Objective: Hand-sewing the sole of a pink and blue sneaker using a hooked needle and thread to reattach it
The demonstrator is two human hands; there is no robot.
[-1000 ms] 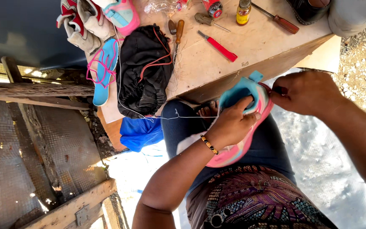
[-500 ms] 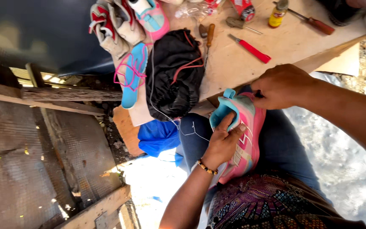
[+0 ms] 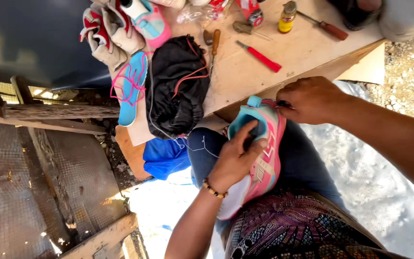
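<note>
The pink and turquoise shoe (image 3: pixel 259 153) lies on the person's lap, on the blue-trousered thigh, near the middle of the view. A second ago it sat flatter under both palms; now it is turned more on its side, so the pink side panel faces up and the turquoise heel end points toward the counter's near edge. The left hand (image 3: pixel 235 160) has moved with it: it is clasped over the turquoise collar with the fingers curled into the opening, pinning the shoe against the leg. The right hand (image 3: pixel 310 100) has drawn up to the far end of the shoe, fingers pinched tight at the heel rim on something dark and small (too small to tell what). So the work has gone from steadying the shoe to fine work at one spot on its rim.

Left of the knee hangs a blue cloth (image 3: pixel 166 158). Farther off, the plywood counter (image 3: pixel 307 57) bears a black bag (image 3: pixel 178 86), a turquoise sandal (image 3: pixel 130 88) and a heap of pale and red shoes (image 3: pixel 109 33) on its left, then a red-handled tool (image 3: pixel 263 57), a small yellow bottle (image 3: pixel 287 17) and a brown-handled screwdriver (image 3: pixel 329 29) toward the right.
</note>
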